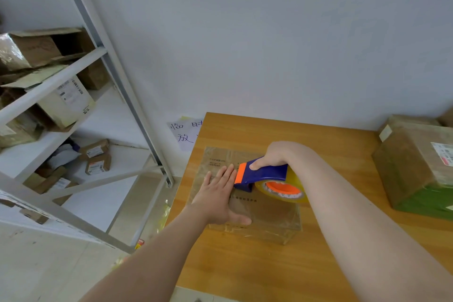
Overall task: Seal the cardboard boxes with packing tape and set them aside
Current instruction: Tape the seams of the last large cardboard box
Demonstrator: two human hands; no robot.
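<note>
**Two hands taping a cardboard box on a wooden table**

A flat cardboard box (267, 216), already glossy with clear tape, lies near the middle of the wooden worktop (245, 265), closer to its left edge. The left hand (218, 198) lies flat on the box's left part, fingers straight and pressing down, thumb spread out to the side. The right hand (274, 154) clasps the handle of a blue tape dispenser (267, 174) with an orange front; the dispenser rests on the box top, just beside the left fingertips. Its roll of clear packing tape (284, 190) has an orange core.

At the worktop's right edge, well apart, stands a larger taped parcel (411, 167) with green wrapping low down. A metal shelving rack (56, 81) holding assorted boxes stands to the left. A handwritten paper note (183, 135) hangs on the wall behind the table's far left corner.
</note>
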